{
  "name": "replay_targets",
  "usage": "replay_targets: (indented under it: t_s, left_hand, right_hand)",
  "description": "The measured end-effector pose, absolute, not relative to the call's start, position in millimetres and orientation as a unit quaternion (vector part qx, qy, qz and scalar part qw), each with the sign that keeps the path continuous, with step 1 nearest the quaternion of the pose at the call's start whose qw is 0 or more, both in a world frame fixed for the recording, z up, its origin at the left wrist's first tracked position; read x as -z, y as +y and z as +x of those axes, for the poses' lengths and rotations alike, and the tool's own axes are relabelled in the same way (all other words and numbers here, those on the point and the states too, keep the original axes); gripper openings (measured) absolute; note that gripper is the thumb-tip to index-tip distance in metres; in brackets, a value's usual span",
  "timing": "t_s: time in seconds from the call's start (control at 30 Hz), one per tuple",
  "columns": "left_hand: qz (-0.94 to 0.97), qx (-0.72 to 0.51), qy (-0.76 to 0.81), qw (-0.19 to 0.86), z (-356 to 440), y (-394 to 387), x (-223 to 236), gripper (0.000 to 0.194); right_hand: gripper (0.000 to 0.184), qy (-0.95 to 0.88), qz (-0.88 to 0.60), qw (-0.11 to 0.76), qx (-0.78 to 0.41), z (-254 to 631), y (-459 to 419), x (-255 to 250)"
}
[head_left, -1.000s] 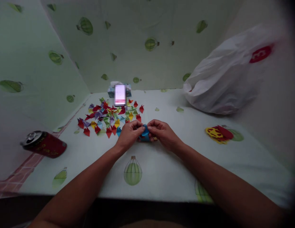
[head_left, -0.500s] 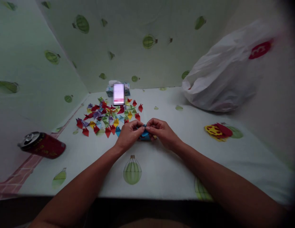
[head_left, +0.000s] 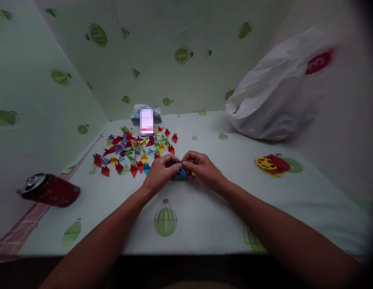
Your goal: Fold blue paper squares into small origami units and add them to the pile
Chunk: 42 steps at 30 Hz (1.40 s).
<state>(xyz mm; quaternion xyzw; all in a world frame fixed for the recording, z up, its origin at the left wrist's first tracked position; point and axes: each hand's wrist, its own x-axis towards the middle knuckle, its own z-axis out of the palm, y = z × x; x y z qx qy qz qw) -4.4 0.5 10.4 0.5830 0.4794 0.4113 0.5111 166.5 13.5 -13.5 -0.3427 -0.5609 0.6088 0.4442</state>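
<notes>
Both bare hands meet near the middle of the table, over the pale tablecloth [head_left: 204, 224] with its printed green hot-air balloons. Between them we find a blue folded paper [head_left: 181, 174]; its upper tip lies at the meeting thumbs and fingertips, a wider blue part just below. We cannot tell whether this is one sheet or two pieces together. The left hand [head_left: 160, 171] pinches it from the left, thumb against curled fingers; the right hand [head_left: 201, 168] pinches it from the right in the same way. Both grips are closed on the paper, though the fingers hide most of the folds.

Just beyond the left hand we note a loose spread of small folded paper pieces [head_left: 133, 170]: red, yellow, green, purple and blue, many with pointed tips. One blue piece [head_left: 146, 168] lies right beside the left hand. Behind the spread, a phone [head_left: 147, 121] is upright with its screen lit, blurred to us, in front of a patterned tissue box [head_left: 158, 115].

At far left we log a dark red drinks can [head_left: 51, 190] with a silver top. To the right, well apart from the hands, red and yellow paper cutouts [head_left: 272, 165] overlap; behind them sits a bulging white plastic bag [head_left: 273, 96] with a red mark.
</notes>
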Motion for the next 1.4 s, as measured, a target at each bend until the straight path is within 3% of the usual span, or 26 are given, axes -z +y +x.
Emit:
replay_targets:
  t_s: [0.3, 0.67, 1.27, 1.4]
  left_hand:
    - [0.61, -0.417, 0.489, 0.463, -3, -1, -12, 0.019]
    - [0.587, -0.409, 0.467, 0.52, -4, -1, -9, 0.022]
    - [0.624, -0.458, 0.541, 0.329, 1, -4, -3, 0.013]
    - [0.623, -0.453, 0.541, 0.336, 2, -5, 0, 0.01]
  right_hand:
    - [0.021, -0.583, -0.331, 0.46, -0.582, 167, 12, 9]
    - [0.022, -0.579, -0.33, 0.469, -0.579, 168, 12, 10]
    - [0.023, -0.585, -0.357, 0.411, -0.6, 165, 11, 13]
    - [0.015, -0.634, -0.389, 0.421, -0.519, 165, 12, 13]
